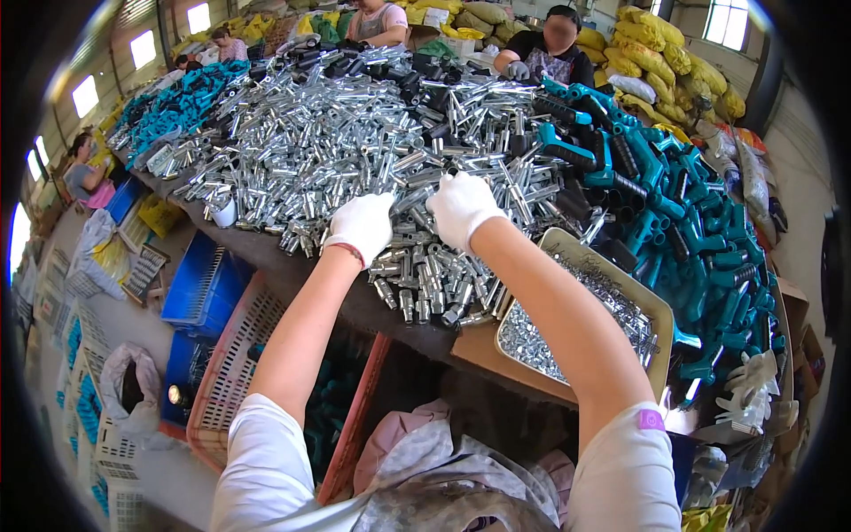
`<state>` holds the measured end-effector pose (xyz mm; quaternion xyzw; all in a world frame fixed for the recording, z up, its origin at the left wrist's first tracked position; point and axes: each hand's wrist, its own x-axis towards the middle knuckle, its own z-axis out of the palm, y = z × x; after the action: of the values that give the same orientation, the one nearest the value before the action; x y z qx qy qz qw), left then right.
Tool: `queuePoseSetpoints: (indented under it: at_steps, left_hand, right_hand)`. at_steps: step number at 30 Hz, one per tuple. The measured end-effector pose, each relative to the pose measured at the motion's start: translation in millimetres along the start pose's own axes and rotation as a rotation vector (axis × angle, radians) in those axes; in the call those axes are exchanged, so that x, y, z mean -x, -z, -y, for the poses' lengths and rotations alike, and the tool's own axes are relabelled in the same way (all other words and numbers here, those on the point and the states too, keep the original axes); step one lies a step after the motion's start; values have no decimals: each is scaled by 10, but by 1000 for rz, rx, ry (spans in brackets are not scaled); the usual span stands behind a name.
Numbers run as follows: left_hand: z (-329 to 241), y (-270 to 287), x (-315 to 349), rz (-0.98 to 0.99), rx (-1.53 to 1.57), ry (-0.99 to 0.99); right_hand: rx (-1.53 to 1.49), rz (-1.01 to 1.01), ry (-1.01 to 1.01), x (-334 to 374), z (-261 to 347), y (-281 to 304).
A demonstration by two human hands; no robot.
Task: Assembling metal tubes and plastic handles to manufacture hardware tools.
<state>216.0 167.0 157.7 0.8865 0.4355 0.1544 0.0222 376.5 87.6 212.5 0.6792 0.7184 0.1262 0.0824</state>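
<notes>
Both my hands wear white gloves and reach into a wide heap of shiny silver metal cylinders point(301, 151) on the table. My left hand point(362, 227) rests at the heap's near side, fingers curled in among the cylinders; what they grip is hidden. A short way to its right, my right hand point(463, 211) is closed, with a small dark end of something at its fingertips. Between and below the hands lie short, stepped metal fittings point(434, 277), loosely piled near the table's front edge.
A cream tray point(667, 332) of small metal pieces stands under my right forearm. Teal-and-black pistol-grip housings point(660, 191) are heaped at the right, more teal parts point(182, 102) at the far left. Red point(232, 355) and blue crates point(191, 284) stand lower left. Co-workers point(558, 53) sit across the table.
</notes>
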Motion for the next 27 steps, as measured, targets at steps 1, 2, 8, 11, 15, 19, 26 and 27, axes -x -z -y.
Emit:
queuePoseSetpoints:
  at_steps: [1,2,8,11,15,19,26,27]
  left_hand:
    - [23,-21,0,-54,36,-22]
    - [75,-29,8,-83,100,-52]
    - [386,30,260,-386,772,-77]
    - [237,110,700,-327,1151,139]
    - [-23,26,1217,-329,1370,223]
    - [-172,-47,1586,-309,1448,315]
    - [-443,-160,1627,-226,1565,291]
    - [-441,-147,1671,-255,1634,256]
  right_hand:
    - [17,10,23,-32,-1,11]
    - [33,21,45,-51,3,43]
    - [-354,59,8,-183,-230,-39]
    - [-425,156,11,-273,-307,26]
    - [-402,152,51,-429,-382,-4]
    - [-474,-3,88,-532,-539,168]
    - [-983,-559,-400,42,-1195,335]
    - [-1259,-554,-370,367,-1046,447]
